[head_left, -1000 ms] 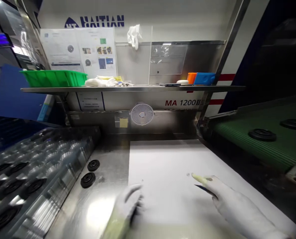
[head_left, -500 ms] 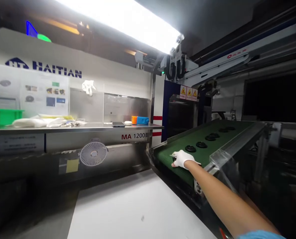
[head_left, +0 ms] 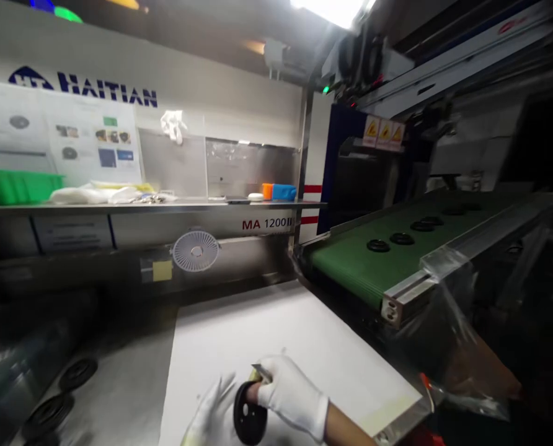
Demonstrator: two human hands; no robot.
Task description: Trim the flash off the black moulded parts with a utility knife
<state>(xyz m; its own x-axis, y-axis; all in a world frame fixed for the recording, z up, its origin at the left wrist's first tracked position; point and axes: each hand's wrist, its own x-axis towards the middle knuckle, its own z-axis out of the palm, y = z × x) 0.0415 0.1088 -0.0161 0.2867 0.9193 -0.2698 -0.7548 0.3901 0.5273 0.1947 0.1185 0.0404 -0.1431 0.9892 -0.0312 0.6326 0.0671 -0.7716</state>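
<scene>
My right hand [head_left: 290,390], in a white glove with bare fingertips, pinches a black round plastic disc [head_left: 250,421] with holes in it, tilted on edge above the white sheet. A small pointed metal blade [head_left: 261,371] also sticks out from between its fingers; its handle is hidden. Beside the disc's left side is my left hand [head_left: 211,406], gloved in white and smeared a little by motion. Its fingers are stretched out, and I cannot tell whether they touch the disc.
Several black discs [head_left: 402,238] lie on the green conveyor belt [head_left: 346,263] at right. More black discs [head_left: 48,414] rest on the grey table at lower left. A metal shelf [head_left: 188,208] carries a green bin [head_left: 18,186]. Clear plastic [head_left: 457,297] hangs off the conveyor's edge.
My right hand has come from the conveyor's near end to above the white sheet, bringing the black disc. My left hand has entered at the bottom. The view has tilted down.
</scene>
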